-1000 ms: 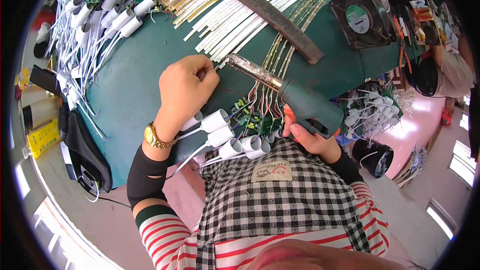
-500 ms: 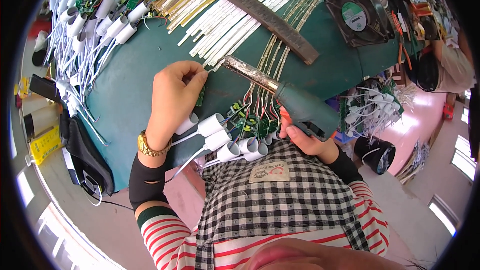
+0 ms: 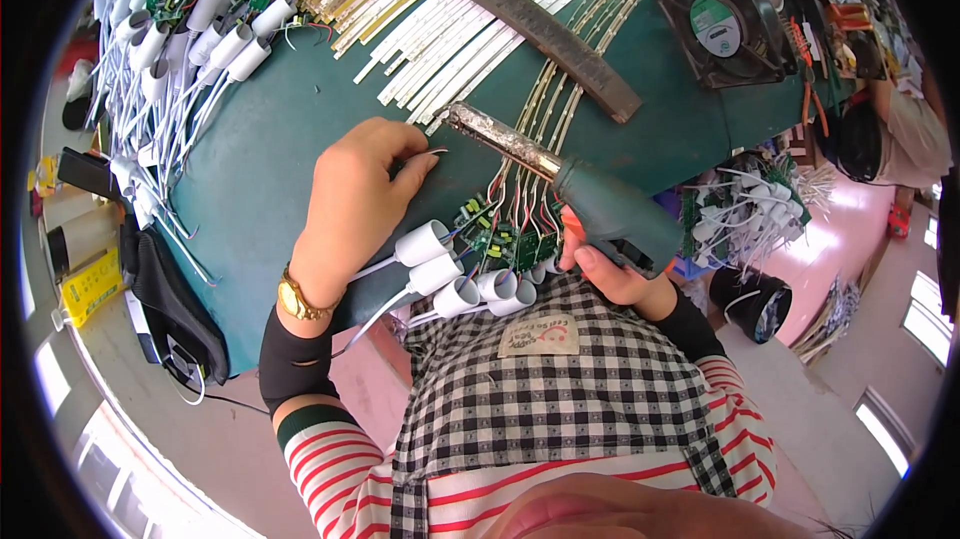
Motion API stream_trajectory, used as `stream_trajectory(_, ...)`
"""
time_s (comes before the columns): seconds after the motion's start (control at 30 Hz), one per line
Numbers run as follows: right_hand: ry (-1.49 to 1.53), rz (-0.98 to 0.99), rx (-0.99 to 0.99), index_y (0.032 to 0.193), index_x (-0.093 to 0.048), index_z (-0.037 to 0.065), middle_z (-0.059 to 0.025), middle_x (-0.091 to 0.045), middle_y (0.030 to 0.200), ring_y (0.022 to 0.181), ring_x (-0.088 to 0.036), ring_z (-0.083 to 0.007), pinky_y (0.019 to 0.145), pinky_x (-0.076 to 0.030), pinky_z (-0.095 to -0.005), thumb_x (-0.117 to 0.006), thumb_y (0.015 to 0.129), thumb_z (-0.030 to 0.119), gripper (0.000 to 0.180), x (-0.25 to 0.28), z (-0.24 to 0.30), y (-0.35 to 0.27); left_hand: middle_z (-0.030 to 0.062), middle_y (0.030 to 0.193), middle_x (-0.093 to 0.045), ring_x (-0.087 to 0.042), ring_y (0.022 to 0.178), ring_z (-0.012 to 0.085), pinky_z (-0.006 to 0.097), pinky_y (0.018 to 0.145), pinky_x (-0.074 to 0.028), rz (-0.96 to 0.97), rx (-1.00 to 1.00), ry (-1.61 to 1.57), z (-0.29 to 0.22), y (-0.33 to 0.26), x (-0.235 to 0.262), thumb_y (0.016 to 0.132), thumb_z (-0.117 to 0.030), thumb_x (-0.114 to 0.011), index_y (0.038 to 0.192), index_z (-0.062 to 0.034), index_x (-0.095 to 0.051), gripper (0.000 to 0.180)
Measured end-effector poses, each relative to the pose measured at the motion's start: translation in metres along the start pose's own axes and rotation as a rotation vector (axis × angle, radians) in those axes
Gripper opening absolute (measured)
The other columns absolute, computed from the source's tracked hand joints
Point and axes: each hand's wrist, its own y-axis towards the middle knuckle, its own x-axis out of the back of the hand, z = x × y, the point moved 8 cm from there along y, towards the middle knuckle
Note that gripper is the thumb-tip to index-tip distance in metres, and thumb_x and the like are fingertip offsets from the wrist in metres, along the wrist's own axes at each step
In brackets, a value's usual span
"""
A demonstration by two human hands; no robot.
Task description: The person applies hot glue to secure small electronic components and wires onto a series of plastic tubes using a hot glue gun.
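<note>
My left hand [image 3: 360, 194], with a gold watch [image 3: 300, 301] at its wrist, hovers over the green bench top, thumb and forefinger pinched together. A thin wire [image 3: 438, 151] pokes out at the fingertips. My right hand [image 3: 618, 277] grips a soldering iron [image 3: 610, 209] by its dark green handle. The iron's crusted metal tip [image 3: 480, 129] points up-left, close to the ends of white LED strips [image 3: 425, 84] and a little above my left fingertips. Below the iron lie small green circuit boards [image 3: 515, 239] with red and white wires, beside several white cylindrical housings [image 3: 425, 243].
A dark bar [image 3: 545, 34] lies across the strips. At upper left a heap of white cabled housings [image 3: 200, 54] covers the bench. A black fan [image 3: 712, 24] stands at upper right, with orange-handled pliers [image 3: 808, 79] beyond it. More boards and housings [image 3: 750, 204] lie at right.
My left hand has shifted slightly right. The green board and white housing seen beside it before no longer show. The soldering iron has barely moved.
</note>
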Motion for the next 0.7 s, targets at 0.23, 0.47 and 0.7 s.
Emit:
stream_trajectory(0.23,0.016,-0.038,0.003,0.114,-0.054,0.000,-0.0108,-0.058,0.102,0.071,-0.061,-0.0159,0.065,-0.049,-0.0285,-0.058,0.088,0.001,0.027,-0.004,0.006,0.004,0.0116,0.071,-0.059,-0.059,0.064,0.0313,0.040,0.056,-0.046,-0.146,-0.107,0.369,-0.022,-0.013,0.004,0.083,-0.006,-0.064,0.082,-0.0044,-0.060,0.005)
stream_trajectory(0.47,-0.007,0.006,0.019,0.132,-0.049,-0.002,-0.0170,-0.058,0.110,0.069,-0.061,-0.0179,0.063,-0.048,-0.0298,-0.054,0.090,0.004,0.042,-0.002,0.000,-0.002,0.0093,0.068,-0.061,-0.055,0.054,0.0201,0.032,0.053,-0.045,-0.159,0.104,-0.041,0.014,-0.005,0.004,0.081,-0.007,-0.066,0.082,-0.0009,-0.063,0.007)
stream_trajectory(0.7,-0.118,-0.055,0.089,0.130,-0.050,-0.002,-0.0128,-0.061,0.090,0.068,-0.059,-0.0166,0.064,-0.048,-0.0293,-0.055,0.089,0.002,0.042,0.002,0.000,-0.004,0.0069,0.069,-0.059,-0.053,0.057,0.0142,0.028,0.055,-0.044,-0.148,0.226,-0.039,0.027,0.001,0.004,0.078,-0.008,-0.069,0.079,-0.0010,-0.067,0.007)
